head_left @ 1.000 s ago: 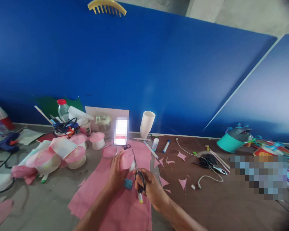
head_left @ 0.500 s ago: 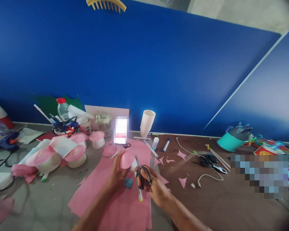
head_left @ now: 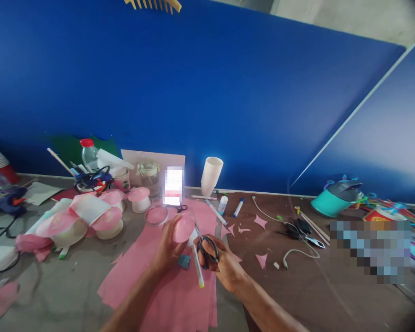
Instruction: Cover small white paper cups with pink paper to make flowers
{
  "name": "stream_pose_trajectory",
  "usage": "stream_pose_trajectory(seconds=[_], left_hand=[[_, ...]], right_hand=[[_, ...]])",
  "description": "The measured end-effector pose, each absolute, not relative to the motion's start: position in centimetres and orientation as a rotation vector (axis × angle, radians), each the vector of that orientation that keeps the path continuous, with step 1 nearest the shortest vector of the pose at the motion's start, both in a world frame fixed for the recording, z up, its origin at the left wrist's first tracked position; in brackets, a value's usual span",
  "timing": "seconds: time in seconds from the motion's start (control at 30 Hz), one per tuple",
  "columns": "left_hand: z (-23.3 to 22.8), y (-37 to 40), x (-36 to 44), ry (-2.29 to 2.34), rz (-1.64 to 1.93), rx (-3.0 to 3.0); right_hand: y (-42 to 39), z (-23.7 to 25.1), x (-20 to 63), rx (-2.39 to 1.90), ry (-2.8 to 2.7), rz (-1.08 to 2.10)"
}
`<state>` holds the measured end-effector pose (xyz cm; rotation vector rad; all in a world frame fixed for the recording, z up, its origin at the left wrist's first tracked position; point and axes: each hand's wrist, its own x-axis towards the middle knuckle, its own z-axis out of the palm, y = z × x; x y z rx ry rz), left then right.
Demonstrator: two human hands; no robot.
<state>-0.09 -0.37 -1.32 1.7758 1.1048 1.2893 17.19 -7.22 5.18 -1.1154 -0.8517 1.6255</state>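
Note:
My left hand [head_left: 168, 243] is closed on a paper cup with a round pink paper piece [head_left: 184, 227] on its end, tilted toward me. In my right hand [head_left: 219, 259] is a pair of scissors [head_left: 207, 249] with black handles, my fingers through the loops. The blades lie along the right edge of the pink paper; whether they touch it I cannot tell. Beneath both hands spread pink paper sheets [head_left: 148, 286]. A small blue piece [head_left: 184, 262] and a white marker with a yellow-green end [head_left: 199, 272] lie there.
Pink-topped paper cups [head_left: 105, 219] crowd the left side. A stack of white cups [head_left: 211, 176] stands by the blue partition [head_left: 207, 92]. Pink scraps [head_left: 261, 222], a glue stick [head_left: 222, 205], a blue-capped marker [head_left: 239, 207] and a white cable [head_left: 299, 252] lie to the right.
The scissors' handles have shifted slightly and the right hand has moved a little rightward. The left hand keeps its hold on the pink-topped cup.

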Motion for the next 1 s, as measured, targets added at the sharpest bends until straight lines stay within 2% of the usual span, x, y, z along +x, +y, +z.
stream_pose_trajectory(seconds=[0.83, 1.0], left_hand=[[-0.8, -0.5, -0.2, 1.145, 1.282, 1.735], [-0.9, -0.3, -0.2, 1.195, 1.342, 1.758]], right_hand=[[-6.9, 5.0, 17.5, -1.078, -0.979, 1.558], [-6.1, 4.3, 18.0, -1.2, -0.928, 1.412]])
